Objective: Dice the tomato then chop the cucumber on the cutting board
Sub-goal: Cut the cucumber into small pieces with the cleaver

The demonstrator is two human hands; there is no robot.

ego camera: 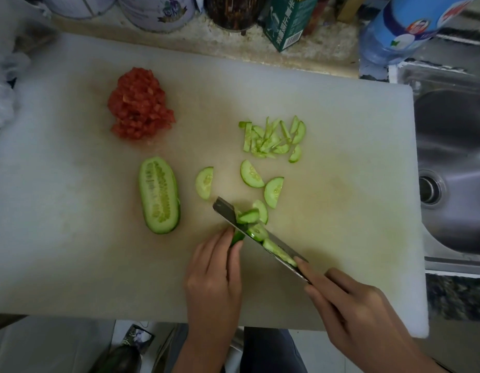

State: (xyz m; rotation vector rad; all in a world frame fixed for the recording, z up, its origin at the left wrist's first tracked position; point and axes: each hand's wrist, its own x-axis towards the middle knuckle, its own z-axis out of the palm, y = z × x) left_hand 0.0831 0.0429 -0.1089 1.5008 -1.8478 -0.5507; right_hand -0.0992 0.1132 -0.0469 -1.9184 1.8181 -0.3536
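Observation:
A heap of diced tomato (140, 103) lies at the back left of the white cutting board (72, 238). A cucumber half (159, 195) rests cut side up left of centre. Half-moon cucumber slices (251, 174) and thin cucumber strips (271, 138) are scattered towards the middle right. My left hand (214, 275) holds down a short cucumber piece (237, 237) with curled fingertips. My right hand (352, 305) grips the knife (228, 211), forefinger along the blade's spine. The blade stands against that piece, and several fresh slices cling to its right face.
A steel sink (454, 168) borders the board on the right. Tins (155, 12), a green carton (290, 22) and a blue-labelled plastic bottle (400, 28) stand along the back counter. A plastic bag (2, 84) lies at the left edge.

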